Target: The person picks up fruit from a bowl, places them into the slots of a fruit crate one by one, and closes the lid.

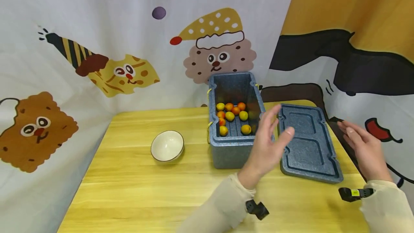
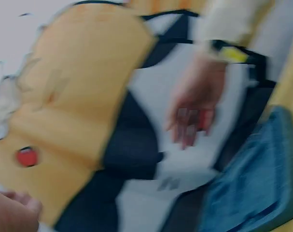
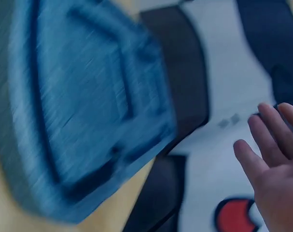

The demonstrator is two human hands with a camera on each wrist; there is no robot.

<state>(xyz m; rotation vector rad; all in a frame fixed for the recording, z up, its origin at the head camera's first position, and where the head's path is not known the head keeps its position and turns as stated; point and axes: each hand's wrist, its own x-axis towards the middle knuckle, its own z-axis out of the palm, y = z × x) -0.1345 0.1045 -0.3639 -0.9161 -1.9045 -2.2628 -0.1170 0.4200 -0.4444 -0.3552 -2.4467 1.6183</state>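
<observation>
My left hand (image 1: 266,145) is held in the air by the near right corner of a grey foam box (image 1: 231,154), fingers extended and nothing in it. Past the right edge of the grey lid (image 1: 305,139) hovers my right hand (image 1: 367,148), also holding nothing; its fingers look loosely straight in the right wrist view. The lid lies flat on the table beside the box. Inside the uncovered box sit several small yellow and orange-red fruits (image 1: 230,116). Part of the box's right side is hidden behind my left hand.
A white bowl (image 1: 167,146) with a dark rim stands left of the box on the wooden table (image 1: 136,190). Yellow rope handles (image 1: 209,123) hang on the box's side. Behind the table hangs a printed curtain (image 1: 136,21).
</observation>
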